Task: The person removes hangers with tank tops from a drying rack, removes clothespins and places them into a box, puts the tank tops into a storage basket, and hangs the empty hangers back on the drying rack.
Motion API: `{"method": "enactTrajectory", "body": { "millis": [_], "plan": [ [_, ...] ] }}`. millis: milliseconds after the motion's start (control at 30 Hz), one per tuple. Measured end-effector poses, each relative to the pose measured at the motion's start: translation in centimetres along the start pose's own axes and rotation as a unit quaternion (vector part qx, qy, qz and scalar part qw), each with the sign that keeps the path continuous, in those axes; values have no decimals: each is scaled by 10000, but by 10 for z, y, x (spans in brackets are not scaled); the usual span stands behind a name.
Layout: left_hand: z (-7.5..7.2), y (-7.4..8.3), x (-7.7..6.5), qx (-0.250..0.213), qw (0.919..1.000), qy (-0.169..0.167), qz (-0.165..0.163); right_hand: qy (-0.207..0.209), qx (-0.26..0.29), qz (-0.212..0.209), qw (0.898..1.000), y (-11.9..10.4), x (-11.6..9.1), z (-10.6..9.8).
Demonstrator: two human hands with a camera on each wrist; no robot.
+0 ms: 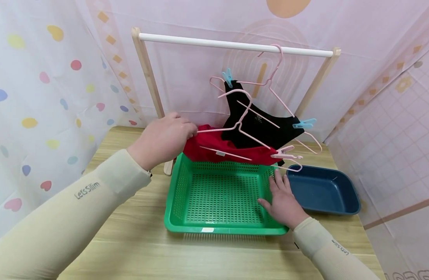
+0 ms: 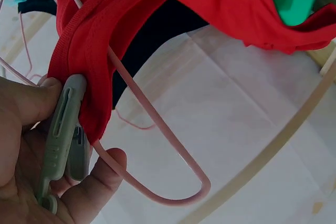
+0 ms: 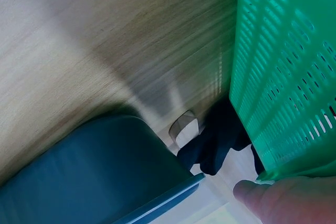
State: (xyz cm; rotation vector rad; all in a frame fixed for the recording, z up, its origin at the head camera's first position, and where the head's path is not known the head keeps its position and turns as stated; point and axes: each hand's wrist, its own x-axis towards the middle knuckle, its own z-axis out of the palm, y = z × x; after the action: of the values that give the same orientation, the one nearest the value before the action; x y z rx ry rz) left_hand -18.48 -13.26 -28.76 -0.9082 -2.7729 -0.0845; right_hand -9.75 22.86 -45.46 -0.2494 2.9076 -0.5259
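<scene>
The left hand (image 1: pixel 165 138) pinches one end of the red garment (image 1: pixel 209 149) and its pink hanger (image 1: pixel 239 124), above the back of the green basket (image 1: pixel 228 230); the right hand (image 1: pixel 282 200), fingers extended, rests on the basket's right side. Both sleeves (image 1: pixel 95 202) read "Let'sSlim"; the garment's white tag (image 1: pixel 220 153) is illegible. In the left wrist view, thumb and fingers squeeze a clip (image 2: pixel 65 124) at the strap; a poor bite could let the strap slip off. The right wrist view shows no legible writing.
</scene>
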Motion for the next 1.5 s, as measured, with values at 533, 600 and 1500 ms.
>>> {"method": "enactTrajectory", "body": {
  "millis": [533,600,1500],
  "plan": [
    [36,-3,-27,-456,9984,-323,42,73,92,-60,9999,1,0,-1],
    [41,-4,-30,-477,9982,-366,7,80,82,-34,9999,1,1,0],
    [88,1,-69,-568,9957,-638,-345,124,499,841,9951,7,-5,-4]
  ]
}}
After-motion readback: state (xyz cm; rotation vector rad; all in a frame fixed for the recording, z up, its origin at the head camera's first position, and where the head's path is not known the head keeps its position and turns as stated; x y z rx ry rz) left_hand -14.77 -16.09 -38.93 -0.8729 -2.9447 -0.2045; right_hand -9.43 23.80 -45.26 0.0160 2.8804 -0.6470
